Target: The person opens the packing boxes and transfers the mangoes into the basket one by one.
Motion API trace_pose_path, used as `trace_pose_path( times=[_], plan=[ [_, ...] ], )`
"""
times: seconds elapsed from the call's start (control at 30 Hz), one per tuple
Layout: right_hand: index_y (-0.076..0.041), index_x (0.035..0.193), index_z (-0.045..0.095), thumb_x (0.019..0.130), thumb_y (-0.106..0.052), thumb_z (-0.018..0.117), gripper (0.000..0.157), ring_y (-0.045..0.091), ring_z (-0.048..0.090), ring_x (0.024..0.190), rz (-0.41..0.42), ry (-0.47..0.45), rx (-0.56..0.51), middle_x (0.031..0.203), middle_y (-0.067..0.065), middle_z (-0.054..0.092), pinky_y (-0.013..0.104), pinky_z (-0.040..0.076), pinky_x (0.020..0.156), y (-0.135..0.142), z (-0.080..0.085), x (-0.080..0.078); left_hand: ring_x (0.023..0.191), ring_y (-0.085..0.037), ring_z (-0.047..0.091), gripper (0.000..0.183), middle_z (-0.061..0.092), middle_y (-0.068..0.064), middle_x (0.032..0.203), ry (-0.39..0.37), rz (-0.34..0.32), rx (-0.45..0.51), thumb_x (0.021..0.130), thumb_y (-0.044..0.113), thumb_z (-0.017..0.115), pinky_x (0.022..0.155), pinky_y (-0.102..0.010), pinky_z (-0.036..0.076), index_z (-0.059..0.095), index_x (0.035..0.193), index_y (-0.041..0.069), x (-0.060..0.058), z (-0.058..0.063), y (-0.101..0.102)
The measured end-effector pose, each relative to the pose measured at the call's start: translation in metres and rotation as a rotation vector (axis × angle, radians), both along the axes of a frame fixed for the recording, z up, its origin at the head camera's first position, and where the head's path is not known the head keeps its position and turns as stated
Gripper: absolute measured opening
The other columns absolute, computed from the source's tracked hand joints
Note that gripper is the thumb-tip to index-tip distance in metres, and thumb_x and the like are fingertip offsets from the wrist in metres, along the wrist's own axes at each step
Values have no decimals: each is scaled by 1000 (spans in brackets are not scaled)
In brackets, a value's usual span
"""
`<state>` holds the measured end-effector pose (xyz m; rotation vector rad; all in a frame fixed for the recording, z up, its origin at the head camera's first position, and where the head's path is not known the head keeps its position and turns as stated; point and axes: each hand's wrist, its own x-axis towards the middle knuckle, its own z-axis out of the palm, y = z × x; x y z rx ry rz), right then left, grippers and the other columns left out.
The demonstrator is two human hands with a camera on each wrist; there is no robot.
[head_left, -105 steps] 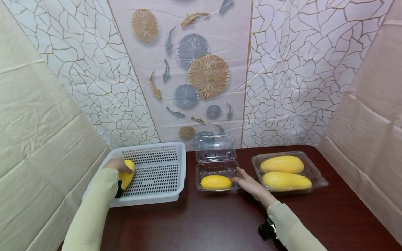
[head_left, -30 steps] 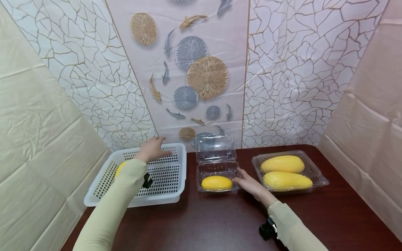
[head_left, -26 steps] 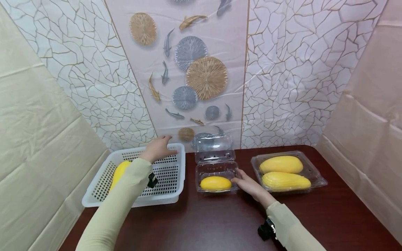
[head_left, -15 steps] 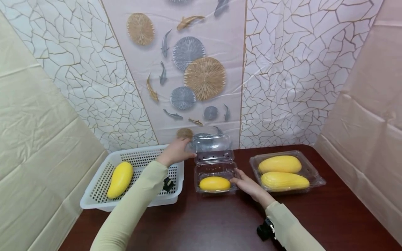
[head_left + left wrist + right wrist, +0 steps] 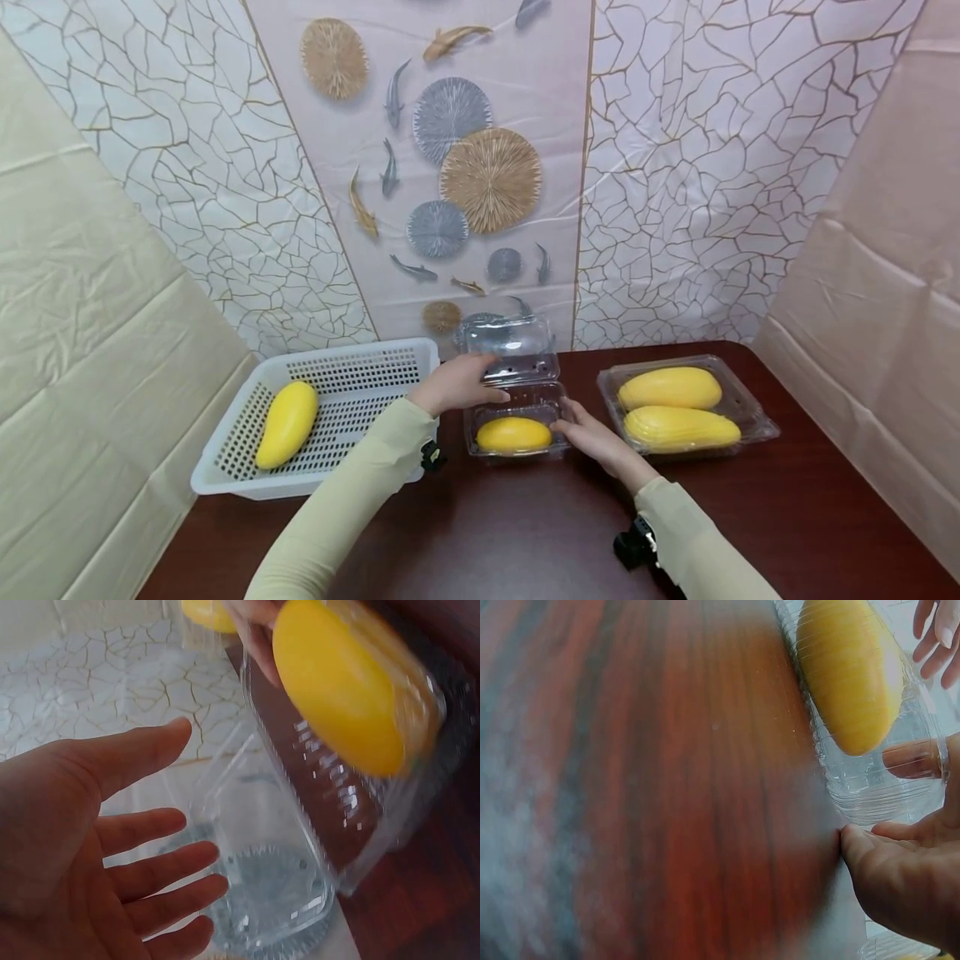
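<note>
A clear plastic clamshell box [image 5: 525,406] stands mid-table with its lid [image 5: 517,342] raised, and one yellow mango [image 5: 513,435] lies along its front side. My left hand [image 5: 461,385] hovers over the box's left end near the lid; the left wrist view shows its fingers [image 5: 161,874] straight and spread, holding nothing. With my right hand [image 5: 600,437] I grip the box's right end; in the right wrist view the thumb [image 5: 859,847] is by the near corner and a finger [image 5: 913,759] shows through the clear plastic. At the left, another mango [image 5: 288,425] lies in a white basket [image 5: 429,417].
To the right stands a closed-looking clear plastic box [image 5: 750,421] with two yellow mangoes [image 5: 671,388] inside. The dark red-brown table [image 5: 517,533] backs onto a patterned wall cloth [image 5: 675,208]. Cream cloth [image 5: 862,350] hangs at both sides.
My left hand has let go of the mango in the basket and moved right, over to the clamshell box. The right hand stays at the box's right end.
</note>
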<state>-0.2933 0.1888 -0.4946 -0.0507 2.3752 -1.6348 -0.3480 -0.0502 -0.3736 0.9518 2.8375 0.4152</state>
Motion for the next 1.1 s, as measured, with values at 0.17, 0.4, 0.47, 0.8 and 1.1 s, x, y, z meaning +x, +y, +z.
trace_pose_path(
  times=[0.17,0.4,0.47,0.8,1.1],
  plan=[
    [8,157,8,103,-22,51,76,45,15,149,-8,2,1,161,33,14,58,22,117,1,1,-2,130,-27,54,66,56,-9,144,-46,-15,-33,92,43,72,107,-43,44,54,144,8,5,-3,11],
    [7,157,8,103,-22,50,75,45,17,148,-12,-3,8,160,33,15,58,23,117,0,3,-3,126,-23,56,63,60,-7,140,-73,-80,-109,91,41,73,104,-40,46,57,143,9,9,-17,26],
    [7,157,8,103,-23,50,75,46,18,148,-10,-2,6,160,33,16,58,23,117,-1,3,-3,126,-22,57,64,60,-7,140,-83,-90,-123,91,40,74,104,-40,46,56,143,8,11,-23,29],
    [8,157,11,102,-24,53,76,46,20,147,-21,-7,-6,159,34,18,58,23,117,-2,-1,2,117,-18,59,69,61,-3,136,-123,-114,-178,89,43,74,99,-38,48,51,147,13,17,-47,35],
    [7,157,11,102,-24,54,77,45,19,148,-19,10,-16,160,33,18,57,21,118,-1,-1,1,97,-13,57,71,65,-4,124,-132,-86,-174,88,44,73,85,-32,48,51,146,10,16,-56,36]
  ],
)
